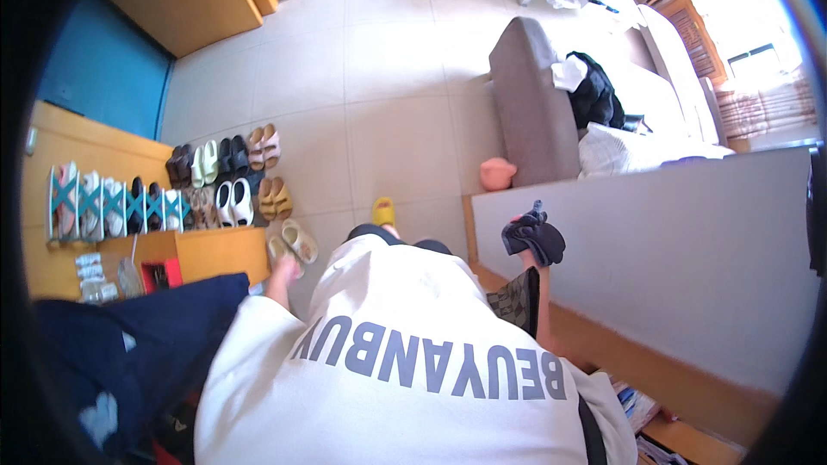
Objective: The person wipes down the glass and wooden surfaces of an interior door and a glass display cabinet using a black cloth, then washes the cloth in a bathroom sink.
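Note:
My left hand (289,268) hangs low and blurred at the left, over a pair of beige slippers (300,242) on the floor; its finger pose is unclear. In front of my right side, my right hand (531,258) holds a bundle of dark cloth (535,236), which hides most of the fingers. A checkered bag or pouch (513,300) is beside my right forearm. The white shirt (387,310) on my body bears large dark lettering. One yellow slipper (384,212) shows on my foot below the dark shorts.
Several pairs of slippers (240,201) and a shoe rack (116,206) line the left wall. Dark blue clothing (161,329) is close by my left arm. A low partition (646,258) runs along my right, with a sofa (536,103) and a pink round object (497,174) beyond.

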`<state>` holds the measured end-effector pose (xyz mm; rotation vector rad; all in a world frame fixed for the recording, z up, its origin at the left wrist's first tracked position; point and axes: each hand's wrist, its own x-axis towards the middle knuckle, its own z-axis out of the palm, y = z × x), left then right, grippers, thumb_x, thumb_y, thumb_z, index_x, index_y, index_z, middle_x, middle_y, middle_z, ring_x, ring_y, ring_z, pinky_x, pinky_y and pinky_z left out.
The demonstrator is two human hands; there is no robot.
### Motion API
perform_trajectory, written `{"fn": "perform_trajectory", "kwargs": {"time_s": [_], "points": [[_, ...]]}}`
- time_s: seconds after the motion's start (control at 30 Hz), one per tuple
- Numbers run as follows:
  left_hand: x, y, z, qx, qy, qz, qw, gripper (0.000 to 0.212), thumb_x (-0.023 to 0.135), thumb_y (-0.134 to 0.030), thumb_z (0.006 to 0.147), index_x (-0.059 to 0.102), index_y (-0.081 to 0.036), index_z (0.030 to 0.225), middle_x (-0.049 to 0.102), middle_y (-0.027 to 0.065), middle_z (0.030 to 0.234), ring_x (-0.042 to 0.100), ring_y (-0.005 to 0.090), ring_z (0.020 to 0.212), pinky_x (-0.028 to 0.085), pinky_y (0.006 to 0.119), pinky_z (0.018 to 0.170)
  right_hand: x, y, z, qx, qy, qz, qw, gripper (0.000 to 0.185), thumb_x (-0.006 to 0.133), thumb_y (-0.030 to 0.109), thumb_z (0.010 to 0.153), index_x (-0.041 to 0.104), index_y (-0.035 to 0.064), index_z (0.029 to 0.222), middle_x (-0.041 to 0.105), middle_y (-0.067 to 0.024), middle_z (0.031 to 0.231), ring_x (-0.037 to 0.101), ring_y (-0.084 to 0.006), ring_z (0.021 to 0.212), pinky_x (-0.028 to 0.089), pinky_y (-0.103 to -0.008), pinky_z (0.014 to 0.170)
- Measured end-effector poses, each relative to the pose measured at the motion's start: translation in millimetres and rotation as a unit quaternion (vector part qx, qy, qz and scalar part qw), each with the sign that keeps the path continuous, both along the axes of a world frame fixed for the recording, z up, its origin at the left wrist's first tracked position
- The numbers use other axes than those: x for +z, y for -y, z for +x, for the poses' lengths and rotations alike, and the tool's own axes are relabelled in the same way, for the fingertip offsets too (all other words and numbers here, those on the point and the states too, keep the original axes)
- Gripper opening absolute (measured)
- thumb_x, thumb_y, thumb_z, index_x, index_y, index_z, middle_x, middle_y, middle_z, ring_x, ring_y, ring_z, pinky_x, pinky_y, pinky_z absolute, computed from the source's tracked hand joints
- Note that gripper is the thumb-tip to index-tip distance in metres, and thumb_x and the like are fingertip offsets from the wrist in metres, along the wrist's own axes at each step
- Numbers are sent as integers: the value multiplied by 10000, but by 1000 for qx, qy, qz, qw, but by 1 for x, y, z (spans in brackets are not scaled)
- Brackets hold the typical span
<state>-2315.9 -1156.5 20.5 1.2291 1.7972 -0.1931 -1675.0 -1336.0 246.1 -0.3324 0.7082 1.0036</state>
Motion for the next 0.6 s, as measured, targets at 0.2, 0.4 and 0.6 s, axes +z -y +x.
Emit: {"fn": "perform_trajectory", "kwargs": {"time_s": [0.2,0.4,0.6], "points": [[218,-382,289,-54,329,376,865,230,538,-245,896,571,-47,1008,623,84,840,608,173,788,472,293,692,32,-142,65,-48,24,-5,999,227,477,279,889,583,121,765,588,-19,691,590,-203,707,462,-326,729],[290,-543,412,-256,241,382,854,264,546,-237,894,550,-49,1079,634,123,932,616,252,841,481,346,752,24,-350,163,-89,14,71,993,320,458,317,902,587,144,666,583,6,592,586,-183,575,479,-321,677],[66,-575,247,-171,-56,21,984,303,504,-252,897,531,-36,1106,616,167,1042,587,330,930,472,411,789,39,-591,246,-54,25,39,998,262,480,265,857,620,95,715,619,-25,689,598,-205,722,465,-351,758]]}}
